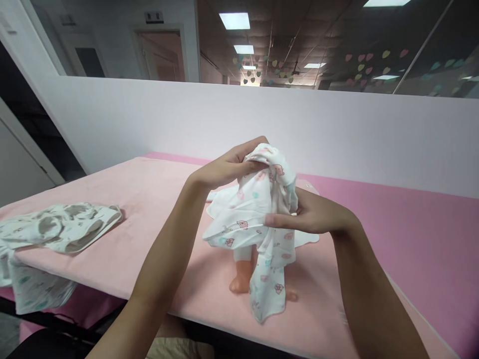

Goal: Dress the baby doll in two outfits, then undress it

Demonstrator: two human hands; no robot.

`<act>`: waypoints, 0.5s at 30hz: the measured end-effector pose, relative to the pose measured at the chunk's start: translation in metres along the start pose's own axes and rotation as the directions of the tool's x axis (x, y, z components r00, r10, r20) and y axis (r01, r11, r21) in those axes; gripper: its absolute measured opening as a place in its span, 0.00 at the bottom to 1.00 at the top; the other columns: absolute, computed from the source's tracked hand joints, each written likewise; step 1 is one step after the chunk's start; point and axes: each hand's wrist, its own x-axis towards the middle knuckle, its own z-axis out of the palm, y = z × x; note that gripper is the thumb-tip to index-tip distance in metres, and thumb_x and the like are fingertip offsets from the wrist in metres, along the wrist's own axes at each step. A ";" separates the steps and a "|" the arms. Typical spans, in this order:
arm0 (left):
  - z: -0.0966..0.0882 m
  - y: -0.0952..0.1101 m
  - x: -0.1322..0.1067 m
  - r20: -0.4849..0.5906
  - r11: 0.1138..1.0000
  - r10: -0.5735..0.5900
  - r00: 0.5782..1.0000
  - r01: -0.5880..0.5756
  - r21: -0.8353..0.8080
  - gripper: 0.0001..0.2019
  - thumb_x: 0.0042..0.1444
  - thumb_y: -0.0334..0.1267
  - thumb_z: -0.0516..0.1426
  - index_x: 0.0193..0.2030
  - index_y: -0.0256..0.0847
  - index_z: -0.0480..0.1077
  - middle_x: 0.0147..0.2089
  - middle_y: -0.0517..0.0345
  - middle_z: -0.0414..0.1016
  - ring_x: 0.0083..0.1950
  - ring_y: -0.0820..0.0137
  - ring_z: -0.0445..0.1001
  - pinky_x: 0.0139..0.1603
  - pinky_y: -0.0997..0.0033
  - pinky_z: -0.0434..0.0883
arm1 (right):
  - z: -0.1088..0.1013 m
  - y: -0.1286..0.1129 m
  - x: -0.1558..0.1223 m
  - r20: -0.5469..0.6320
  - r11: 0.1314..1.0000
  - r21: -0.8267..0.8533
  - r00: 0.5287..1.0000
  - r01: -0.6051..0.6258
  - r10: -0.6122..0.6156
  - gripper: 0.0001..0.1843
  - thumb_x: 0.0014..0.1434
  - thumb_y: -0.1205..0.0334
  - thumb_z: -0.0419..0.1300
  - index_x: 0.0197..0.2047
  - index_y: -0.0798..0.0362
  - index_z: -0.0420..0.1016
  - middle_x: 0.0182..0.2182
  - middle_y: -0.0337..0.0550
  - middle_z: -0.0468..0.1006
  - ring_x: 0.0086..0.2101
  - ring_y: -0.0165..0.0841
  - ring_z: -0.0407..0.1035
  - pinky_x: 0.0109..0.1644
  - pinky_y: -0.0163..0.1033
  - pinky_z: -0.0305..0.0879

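Bunched up in both hands is a thin white baby garment (258, 199) printed with small pink and teal figures. My left hand (232, 163) grips its gathered top, thumb in front and fingers behind. My right hand (316, 213) pinches its right side, the thumb across the front and the fingers hidden behind the folds. One end of the cloth hangs down to the pink table cover. Below it are the feet of a baby doll (242, 278); the cloth hides most of the doll. White fabric (224, 198) lies spread behind and around the doll.
A pale pink cover (157, 209) lies over the table, with a brighter pink surface (422, 234) at the right. Folded printed baby clothes (75, 227) lie at the left, and another printed cloth (39, 286) hangs over the front edge. A white partition (299, 129) stands behind.
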 end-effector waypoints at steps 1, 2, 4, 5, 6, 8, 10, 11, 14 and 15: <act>0.001 -0.002 0.000 -0.008 1.000 -0.007 1.000 0.007 0.000 0.20 0.62 0.60 0.64 0.40 0.44 0.72 0.36 0.57 0.75 0.36 0.68 0.76 0.35 0.71 0.74 | 0.000 0.000 0.000 -0.022 1.000 -0.011 1.000 0.002 -0.002 0.23 0.59 0.51 0.75 0.55 0.48 0.82 0.44 0.42 0.86 0.44 0.43 0.80 0.46 0.43 0.79; 0.002 -0.003 0.000 -0.018 1.000 -0.024 1.000 0.025 0.004 0.21 0.62 0.61 0.63 0.40 0.44 0.73 0.36 0.57 0.76 0.37 0.67 0.77 0.36 0.70 0.75 | 0.000 0.000 0.000 -0.080 1.000 0.003 0.997 0.018 -0.018 0.23 0.58 0.51 0.76 0.54 0.48 0.82 0.44 0.42 0.86 0.44 0.44 0.80 0.45 0.43 0.79; 0.003 -0.002 -0.002 -0.009 0.997 -0.077 0.997 0.077 0.014 0.25 0.63 0.65 0.60 0.40 0.42 0.75 0.35 0.57 0.76 0.38 0.66 0.79 0.36 0.69 0.75 | 0.000 0.000 0.000 -0.248 0.992 0.078 0.966 0.097 -0.075 0.21 0.60 0.50 0.74 0.54 0.48 0.81 0.43 0.43 0.85 0.44 0.44 0.80 0.43 0.43 0.79; 0.003 -0.002 -0.003 0.026 0.995 -0.101 0.995 0.101 0.016 0.26 0.63 0.66 0.60 0.40 0.41 0.76 0.35 0.56 0.77 0.38 0.65 0.79 0.35 0.69 0.75 | -0.001 0.001 0.000 -0.335 0.982 0.116 0.936 0.151 -0.105 0.20 0.62 0.49 0.72 0.54 0.47 0.81 0.42 0.43 0.85 0.44 0.44 0.80 0.43 0.43 0.79; 0.003 -0.001 -0.005 0.077 0.993 -0.118 0.990 0.117 0.016 0.27 0.61 0.67 0.61 0.40 0.40 0.77 0.35 0.55 0.77 0.37 0.65 0.79 0.34 0.69 0.75 | -0.001 0.001 -0.001 -0.408 0.969 0.145 0.904 0.202 -0.127 0.18 0.64 0.49 0.70 0.54 0.46 0.81 0.41 0.43 0.85 0.44 0.43 0.80 0.42 0.43 0.79; 0.003 -0.001 -0.008 0.179 0.993 -0.116 0.977 0.115 0.014 0.27 0.55 0.65 0.66 0.40 0.40 0.78 0.34 0.54 0.78 0.36 0.64 0.79 0.33 0.67 0.76 | -0.004 0.002 -0.002 -0.475 0.951 0.169 0.867 0.259 -0.151 0.17 0.66 0.48 0.68 0.53 0.45 0.81 0.40 0.42 0.84 0.43 0.43 0.80 0.42 0.43 0.78; 0.002 -0.003 -0.009 0.192 0.997 -0.081 0.978 0.081 0.008 0.27 0.50 0.62 0.71 0.43 0.40 0.78 0.35 0.54 0.79 0.36 0.63 0.79 0.34 0.67 0.77 | -0.006 0.003 -0.005 -0.462 0.950 0.150 0.869 0.272 -0.176 0.16 0.64 0.48 0.70 0.52 0.44 0.82 0.41 0.41 0.84 0.43 0.42 0.79 0.42 0.43 0.78; 0.001 -0.005 -0.009 0.156 0.998 -0.057 0.986 0.057 0.006 0.27 0.49 0.62 0.72 0.45 0.41 0.78 0.36 0.54 0.79 0.37 0.63 0.79 0.35 0.67 0.77 | -0.007 0.003 -0.006 -0.435 0.955 0.130 0.881 0.267 -0.187 0.16 0.62 0.49 0.71 0.51 0.44 0.82 0.42 0.40 0.84 0.43 0.41 0.79 0.42 0.42 0.77; 0.001 -0.011 -0.006 0.013 1.000 0.022 1.000 -0.022 -0.002 0.28 0.53 0.64 0.69 0.49 0.43 0.76 0.40 0.54 0.79 0.41 0.63 0.80 0.38 0.67 0.78 | -0.008 0.002 -0.011 -0.291 0.977 0.074 0.942 0.199 -0.169 0.18 0.55 0.52 0.77 0.48 0.45 0.83 0.41 0.40 0.83 0.41 0.41 0.78 0.41 0.41 0.75; 0.002 -0.013 -0.005 -0.015 0.999 0.038 0.999 -0.038 -0.005 0.28 0.54 0.64 0.67 0.49 0.44 0.76 0.41 0.54 0.79 0.42 0.63 0.80 0.39 0.68 0.79 | -0.007 0.001 -0.011 -0.262 0.981 0.073 0.952 0.181 -0.156 0.20 0.53 0.53 0.78 0.48 0.45 0.83 0.40 0.40 0.83 0.40 0.42 0.78 0.40 0.41 0.75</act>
